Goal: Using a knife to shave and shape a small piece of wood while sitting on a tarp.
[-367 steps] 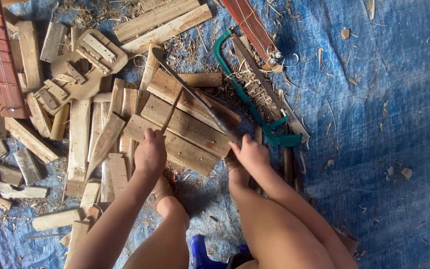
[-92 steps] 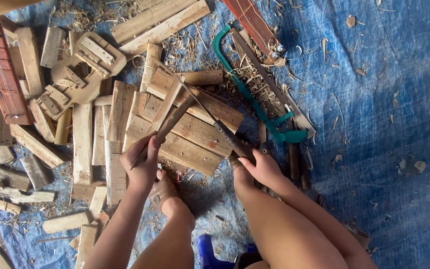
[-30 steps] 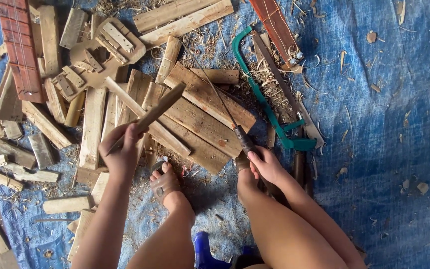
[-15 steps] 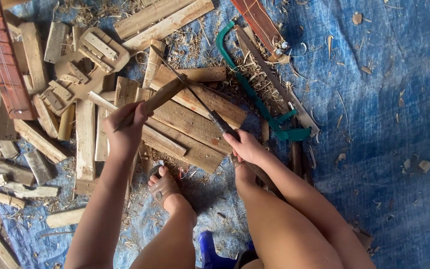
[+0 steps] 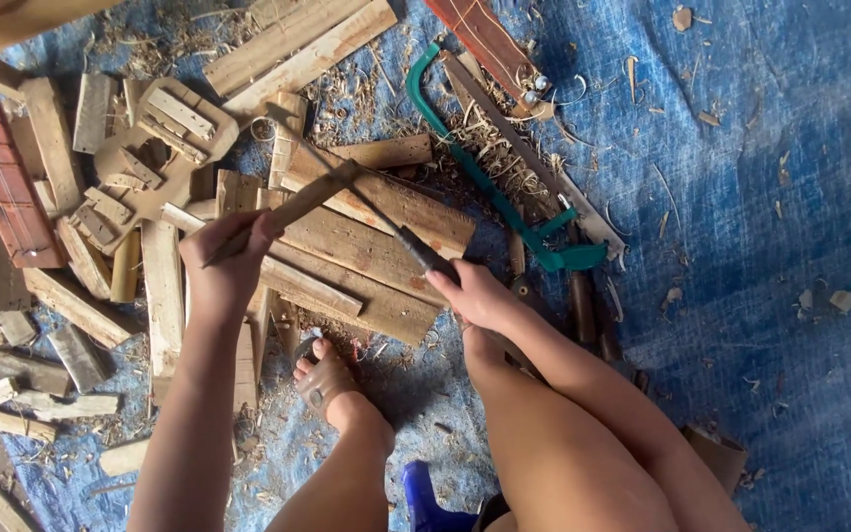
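The left hand [image 5: 224,264] clamps around a stick [image 5: 293,212] that slants toward two o'clock over the planks [image 5: 366,246]. The right hand [image 5: 475,296] grips a knife [image 5: 386,222], its blade running to ten o'clock across the stick's tip. A green saw [image 5: 504,197] lies at one o'clock.

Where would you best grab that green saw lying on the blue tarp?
Probably by the green saw's handle end, the chunky part nearest the right hand. It sits fairly clear on the blue tarp, so fingers could close around it from the right. The thin curved frame at the far end lies among wood shavings and offers less to hold.
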